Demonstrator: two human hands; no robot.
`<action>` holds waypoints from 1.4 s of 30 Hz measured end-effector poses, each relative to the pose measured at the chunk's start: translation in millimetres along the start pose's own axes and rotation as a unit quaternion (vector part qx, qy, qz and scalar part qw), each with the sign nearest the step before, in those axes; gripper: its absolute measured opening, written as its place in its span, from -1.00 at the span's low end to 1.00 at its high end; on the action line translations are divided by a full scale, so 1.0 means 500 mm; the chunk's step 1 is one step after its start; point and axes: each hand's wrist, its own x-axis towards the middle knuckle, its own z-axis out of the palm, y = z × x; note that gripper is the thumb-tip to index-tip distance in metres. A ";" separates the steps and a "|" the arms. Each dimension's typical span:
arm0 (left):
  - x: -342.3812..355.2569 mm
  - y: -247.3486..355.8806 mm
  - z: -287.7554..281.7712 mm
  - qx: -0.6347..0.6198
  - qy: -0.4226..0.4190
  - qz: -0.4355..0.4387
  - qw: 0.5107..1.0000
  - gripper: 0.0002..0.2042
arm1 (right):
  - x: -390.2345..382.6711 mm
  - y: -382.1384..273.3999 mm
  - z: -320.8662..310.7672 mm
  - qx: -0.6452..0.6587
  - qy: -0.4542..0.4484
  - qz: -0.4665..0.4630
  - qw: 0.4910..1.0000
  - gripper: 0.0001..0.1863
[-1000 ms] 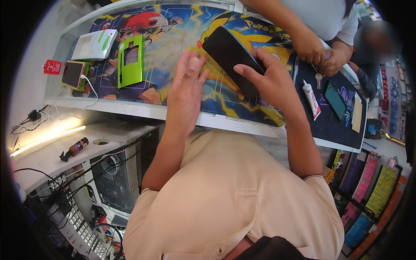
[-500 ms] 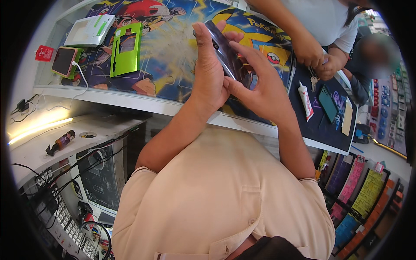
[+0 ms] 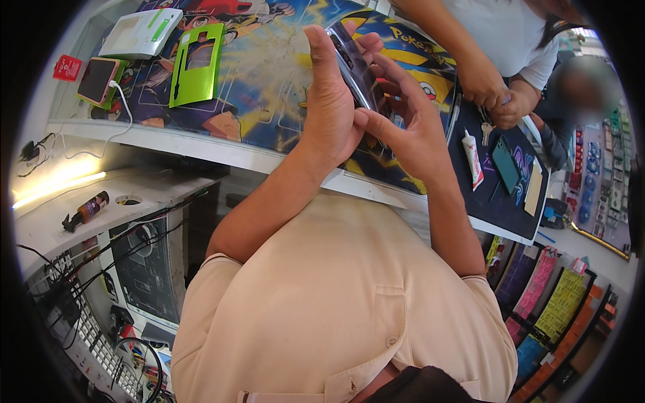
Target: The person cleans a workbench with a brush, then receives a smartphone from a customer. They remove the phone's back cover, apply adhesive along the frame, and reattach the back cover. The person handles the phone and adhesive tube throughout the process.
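A dark glossy smartphone [image 3: 356, 69] is held up over the counter, tilted steeply so that its face appears narrow. My left hand [image 3: 328, 114] grips it from the left, with the thumb pointing up and fingertips showing past the far edge. On the other side, my right hand [image 3: 418, 134] has its thumb at the phone's lower end and its curled fingers along the right edge. Where the right fingertips meet the phone is partly hidden.
Beneath my hands lies a colourful cartoon mat [image 3: 262, 87]. Leftward are a green card sleeve [image 3: 213, 77], white packaging [image 3: 158, 30] and a phone on a cable [image 3: 97, 79]. At right lie a white tube [image 3: 472, 158], a teal phone [image 3: 505, 163] and keys [image 3: 486, 131] near another person's hands [image 3: 505, 104].
The phone has turned more edge-on and shifted slightly right. My right fingers have curled and spread apart along its edge, where they were straighter before.
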 end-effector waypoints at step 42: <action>-0.017 0.030 -0.035 0.181 -0.213 -0.009 0.960 -0.07 | -0.048 0.043 -0.046 0.277 -0.055 -0.004 0.959 0.11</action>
